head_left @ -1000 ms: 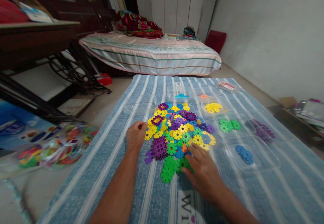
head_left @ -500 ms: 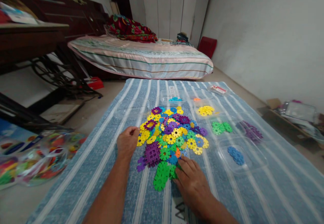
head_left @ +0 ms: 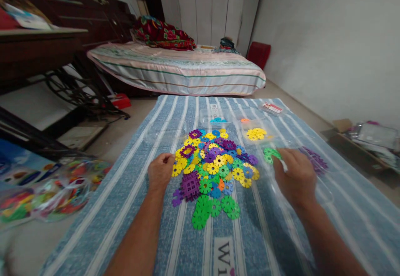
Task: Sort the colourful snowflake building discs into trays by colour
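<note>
A heap of snowflake building discs (head_left: 213, 168) in yellow, green, blue and purple lies mid-table, with square purple grid pieces (head_left: 190, 186) among them. My left hand (head_left: 161, 170) rests at the heap's left edge beside the yellow discs. Its fingers are curled in, and anything inside them is hidden. To the right, my right hand (head_left: 295, 176) reaches over the clear tub of green discs (head_left: 270, 155). Its fingers point down and are drawn together; what they hold, if anything, I cannot make out. Several green discs (head_left: 201, 213) lie at the heap's near side.
Clear tubs hold yellow discs (head_left: 256, 134), light blue discs (head_left: 218, 120) and purple pieces (head_left: 315, 160). A small red-and-white packet (head_left: 272, 108) lies at the far right on the striped cloth (head_left: 125, 209). Bags of colourful pieces (head_left: 62, 192) sit on the floor at left.
My right hand has moved from the near side of the heap rightward and away, to the green discs' tub. Green discs it covered now show. My left hand has stayed by the heap.
</note>
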The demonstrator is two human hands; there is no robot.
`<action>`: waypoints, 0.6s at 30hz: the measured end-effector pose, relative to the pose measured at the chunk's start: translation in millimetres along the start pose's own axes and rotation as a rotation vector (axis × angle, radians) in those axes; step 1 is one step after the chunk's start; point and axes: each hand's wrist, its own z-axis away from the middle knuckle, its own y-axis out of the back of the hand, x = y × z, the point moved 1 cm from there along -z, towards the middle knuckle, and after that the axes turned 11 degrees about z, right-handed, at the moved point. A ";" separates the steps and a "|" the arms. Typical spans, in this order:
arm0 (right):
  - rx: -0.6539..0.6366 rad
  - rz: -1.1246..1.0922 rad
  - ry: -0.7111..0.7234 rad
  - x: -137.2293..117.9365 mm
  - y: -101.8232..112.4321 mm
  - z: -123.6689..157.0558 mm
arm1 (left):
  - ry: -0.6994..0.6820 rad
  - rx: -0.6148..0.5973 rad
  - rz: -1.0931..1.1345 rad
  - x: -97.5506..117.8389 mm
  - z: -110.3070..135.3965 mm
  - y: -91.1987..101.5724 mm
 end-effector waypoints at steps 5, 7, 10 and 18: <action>-0.187 -0.275 0.142 -32.2 3.4 29.5 | -0.009 0.004 -0.014 -1.9 -0.2 -0.6; -0.285 -0.348 0.193 -55.2 6.2 50.0 | -0.008 -0.002 -0.016 -2.2 -0.2 -0.7; -0.419 -0.363 0.218 -81.7 8.5 74.7 | -0.004 -0.005 -0.012 -2.3 0.1 -0.8; -0.388 -0.312 0.227 -100.3 2.9 96.8 | 0.004 0.005 -0.009 -3.7 -1.2 -1.3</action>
